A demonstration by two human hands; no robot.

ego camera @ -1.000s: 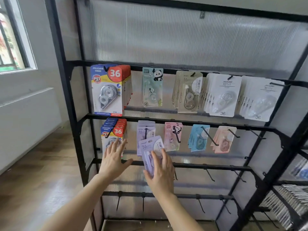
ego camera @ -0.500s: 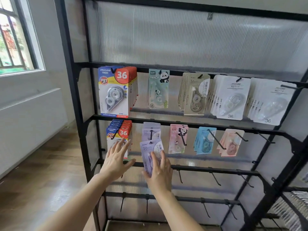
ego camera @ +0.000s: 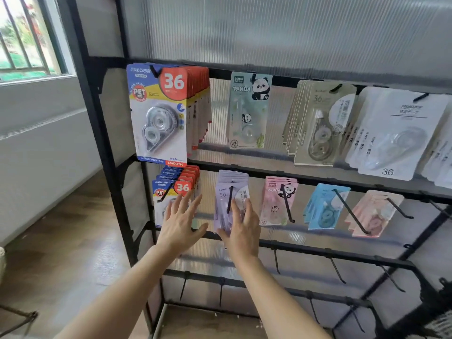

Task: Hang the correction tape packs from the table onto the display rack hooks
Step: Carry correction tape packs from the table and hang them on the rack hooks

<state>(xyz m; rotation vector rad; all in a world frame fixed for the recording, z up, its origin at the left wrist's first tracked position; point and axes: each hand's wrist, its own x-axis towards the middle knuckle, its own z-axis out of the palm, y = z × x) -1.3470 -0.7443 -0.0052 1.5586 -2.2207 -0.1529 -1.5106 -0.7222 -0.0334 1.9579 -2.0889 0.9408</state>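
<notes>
Far left of both hands: the rack (ego camera: 97, 118) upright, black, w/ a window (ego camera: 29, 40) beyond it. L hand (ego camera: 179, 223) is up at the 2nd row, fingers (ego camera: 182, 206) straight and spread wide, holding nothing. The fingertips overlap the red-blue 36 pks (ego camera: 171, 189) hanging right behind them. Can't tell if they touch the card or just hover.

Just right of the L thumb: purple pks (ego camera: 226, 189), a stack on its hook (ego camera: 230, 199). The hook's black tip shows in front of the top pk, so that pk looks threaded on. R hand (ego camera: 242, 231) lies on its lower half, fingers near straight and close together, flat on the face, thumb at the btm-left corner. No pinch as far as I can see.

Step in hand, I'd say: seating this pk. To do it well, push w/ flat R fingers straight back along the hook, not sideways, so the hole slides and the card doesn't crease. Get it flush w/ the stack behind, btm edges level. L hand could steady the neighbour stack vs. swing. Release gently, since the pks hang loose and will prob. sway.

Right of the R fingers: pink panda pks (ego camera: 276, 201), then blue pks (ego camera: 322, 209), then peach pks (ego camera: 374, 214), each on its own hook, well apart from the hand. Below the R wrist: empty hooks (ego camera: 276, 263) on the next bar, free for more. No worktop in view, so can't say how many pks are left.
</notes>
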